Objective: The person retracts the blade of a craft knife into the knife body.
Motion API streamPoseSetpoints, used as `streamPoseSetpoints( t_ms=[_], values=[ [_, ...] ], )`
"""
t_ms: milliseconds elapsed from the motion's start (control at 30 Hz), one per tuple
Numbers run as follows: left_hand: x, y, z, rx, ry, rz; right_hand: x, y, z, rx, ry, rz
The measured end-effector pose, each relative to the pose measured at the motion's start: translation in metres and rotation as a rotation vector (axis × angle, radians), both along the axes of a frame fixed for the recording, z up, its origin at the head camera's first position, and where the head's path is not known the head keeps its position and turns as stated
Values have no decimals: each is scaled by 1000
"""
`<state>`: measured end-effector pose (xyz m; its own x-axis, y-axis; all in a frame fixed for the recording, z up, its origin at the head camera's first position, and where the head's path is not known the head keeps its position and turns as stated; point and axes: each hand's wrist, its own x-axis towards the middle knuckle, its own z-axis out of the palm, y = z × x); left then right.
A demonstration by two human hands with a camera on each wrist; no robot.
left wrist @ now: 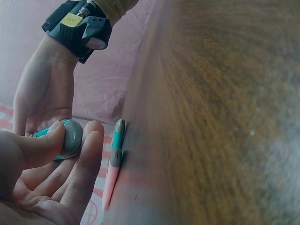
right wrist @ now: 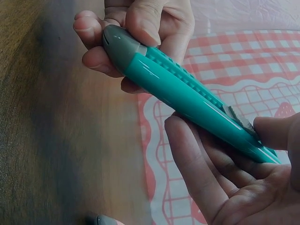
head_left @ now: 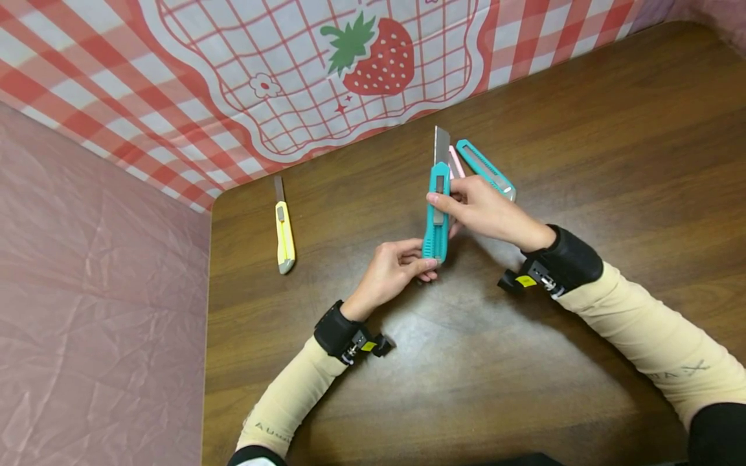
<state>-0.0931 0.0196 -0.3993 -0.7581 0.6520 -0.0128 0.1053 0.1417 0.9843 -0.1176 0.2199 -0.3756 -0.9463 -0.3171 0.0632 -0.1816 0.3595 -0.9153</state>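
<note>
In the head view, the right hand (head_left: 489, 210) grips the teal cutter (head_left: 437, 243) near its blade (head_left: 441, 144), while the left hand (head_left: 392, 268) pinches the base. The cutter is raised over the desk (head_left: 332, 213), its bare blade pointing away from the person; that seems the safest direction. A pink cutter (head_left: 456, 163) and a second teal cutter (head_left: 486, 167) lie just beyond the right hand, so the edge is best held clear of them. A yellow cutter (head_left: 285, 239) lies well apart, to the left.

In the left wrist view, the left thumb and fingers hold the grey end cap (left wrist: 71, 138); a light, steady pinch there should stop the tail twisting.

In the right wrist view, the right thumb is at the grey slider (right wrist: 239, 121). Whether it presses, I cannot tell. Any push should run straight along the slot, slowly, with every finger behind the blade.
</note>
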Motion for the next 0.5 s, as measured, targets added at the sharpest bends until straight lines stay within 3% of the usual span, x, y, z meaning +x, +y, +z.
streamPoseSetpoints(
  t_ms=[500],
  values=[
    [1, 1, 2, -29, -2, -1, -2, 2, -2, -18, -51, 54]
  ],
)
